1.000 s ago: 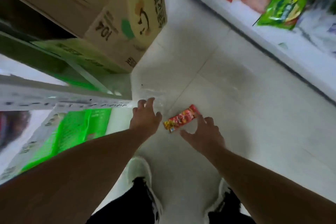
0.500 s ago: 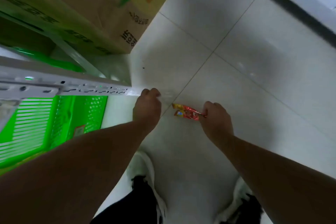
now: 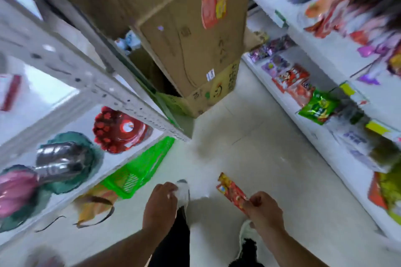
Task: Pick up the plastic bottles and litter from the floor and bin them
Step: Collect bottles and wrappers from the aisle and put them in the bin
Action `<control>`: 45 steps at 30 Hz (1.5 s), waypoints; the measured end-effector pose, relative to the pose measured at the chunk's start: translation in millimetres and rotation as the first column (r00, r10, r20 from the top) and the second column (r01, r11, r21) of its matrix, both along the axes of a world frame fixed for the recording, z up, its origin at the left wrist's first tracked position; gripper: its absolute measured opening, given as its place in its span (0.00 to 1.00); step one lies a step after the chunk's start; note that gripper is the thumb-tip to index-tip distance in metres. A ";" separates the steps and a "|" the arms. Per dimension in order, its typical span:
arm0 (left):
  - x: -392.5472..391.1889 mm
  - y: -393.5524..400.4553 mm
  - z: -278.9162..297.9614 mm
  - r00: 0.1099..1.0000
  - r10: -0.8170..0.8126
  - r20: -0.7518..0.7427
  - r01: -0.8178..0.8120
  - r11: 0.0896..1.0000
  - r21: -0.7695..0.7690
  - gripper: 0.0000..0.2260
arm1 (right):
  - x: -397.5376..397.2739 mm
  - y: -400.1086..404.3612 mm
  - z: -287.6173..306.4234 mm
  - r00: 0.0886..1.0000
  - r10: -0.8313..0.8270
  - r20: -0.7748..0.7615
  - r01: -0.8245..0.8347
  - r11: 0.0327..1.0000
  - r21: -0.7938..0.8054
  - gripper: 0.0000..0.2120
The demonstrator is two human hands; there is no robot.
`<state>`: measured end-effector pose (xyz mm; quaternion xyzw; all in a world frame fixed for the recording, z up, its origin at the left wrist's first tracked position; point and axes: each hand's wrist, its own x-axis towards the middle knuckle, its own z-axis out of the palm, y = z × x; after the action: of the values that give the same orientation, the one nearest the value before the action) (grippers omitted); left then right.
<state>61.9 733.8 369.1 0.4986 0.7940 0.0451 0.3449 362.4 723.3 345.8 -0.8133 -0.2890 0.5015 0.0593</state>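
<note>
The right hand pinches a red wrapper; the left hand is curled, seemingly empty. No bin visible, so binning remains.

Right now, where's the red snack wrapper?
Head view, lower right of centre: the red snack wrapper is off the floor, pinched at its lower end in the right hand, above the right shoe.

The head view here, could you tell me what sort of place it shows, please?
Most likely a small shop aisle: white shelves on the right carry packaged snacks, stock cartons stand stacked on the floor, and a green basket sits under the left racking.
</note>
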 end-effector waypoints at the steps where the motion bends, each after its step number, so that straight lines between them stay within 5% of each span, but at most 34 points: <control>1: -6.3 -10.7 30.7 1.000 0.024 -0.005 -0.024 1.000 0.020 0.09 | -5.4 4.1 31.2 0.999 0.048 -0.017 -0.048 0.999 0.011 0.18; 8: -33.2 -68.6 209.8 0.956 0.295 -0.001 -0.288 0.935 0.208 0.10 | -53.5 11.5 219.4 0.948 0.315 -0.042 -0.300 0.932 0.203 0.17; 21: -138.8 -261.1 330.1 0.842 0.538 0.047 -0.511 0.764 0.394 0.09 | -210.3 -73.9 367.6 0.727 0.685 -0.035 -0.648 0.703 0.292 0.12; 35: -284.3 -633.8 392.0 0.501 0.865 0.009 -0.793 0.455 0.405 0.08 | -468.5 -348.3 417.2 0.342 0.939 -0.024 -0.862 0.324 0.389 0.06; 45: -325.6 -724.4 387.9 0.279 0.959 0.057 -0.885 0.234 0.403 0.09 | -569.2 -417.1 435.8 0.168 0.986 0.012 -0.928 0.154 0.340 0.06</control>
<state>-263.7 9.4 757.0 -0.0143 0.9402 0.3328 0.0706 -206.9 306.3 781.6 -0.3665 -0.7962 0.4625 -0.1332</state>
